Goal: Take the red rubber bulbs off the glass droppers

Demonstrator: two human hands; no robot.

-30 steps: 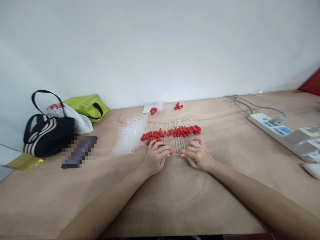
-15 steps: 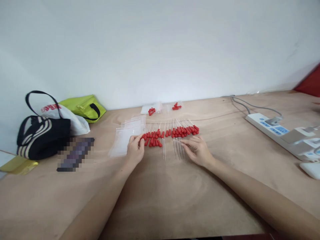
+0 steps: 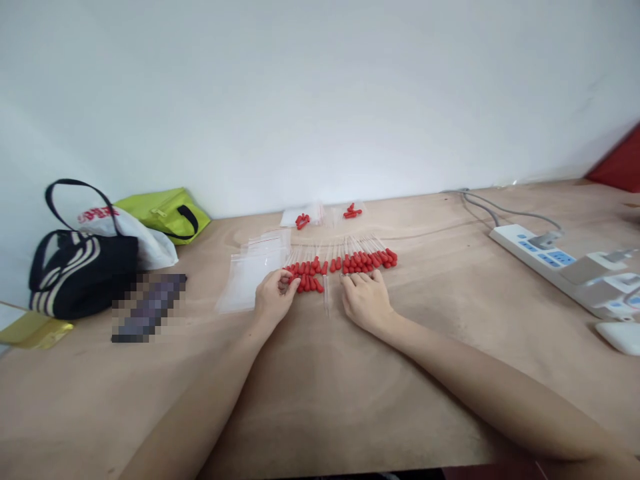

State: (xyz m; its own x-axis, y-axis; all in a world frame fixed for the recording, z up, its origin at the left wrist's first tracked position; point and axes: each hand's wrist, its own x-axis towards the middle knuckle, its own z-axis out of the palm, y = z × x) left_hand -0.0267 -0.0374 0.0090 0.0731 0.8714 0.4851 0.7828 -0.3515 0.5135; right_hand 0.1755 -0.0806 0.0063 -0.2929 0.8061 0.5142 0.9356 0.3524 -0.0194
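Observation:
My left hand (image 3: 274, 298) is curled at the left end of the loose red rubber bulbs (image 3: 311, 285), its thumb and fingertips closed on one of them. Behind lies a row of glass droppers (image 3: 365, 260) with red bulbs toward me and thin clear tubes pointing to the wall. A few bare glass tubes (image 3: 327, 299) lie between my hands. My right hand (image 3: 367, 301) rests palm down just in front of the row, fingers bent and close together. Its fingertips cover the spot where other bare tubes lay, and what they grip is hidden.
Clear zip bags (image 3: 255, 270) lie left of the row. Two more bags with red bulbs (image 3: 303, 221) lie near the wall. A black bag (image 3: 85, 273), a green bag (image 3: 165, 215) and a blurred dark item (image 3: 150, 310) are at left. A power strip (image 3: 545, 253) stands right.
My right hand has moved left and turned palm down over the bare tubes, hiding them. My left hand has shifted slightly, its thumb now farther right against the loose bulbs.

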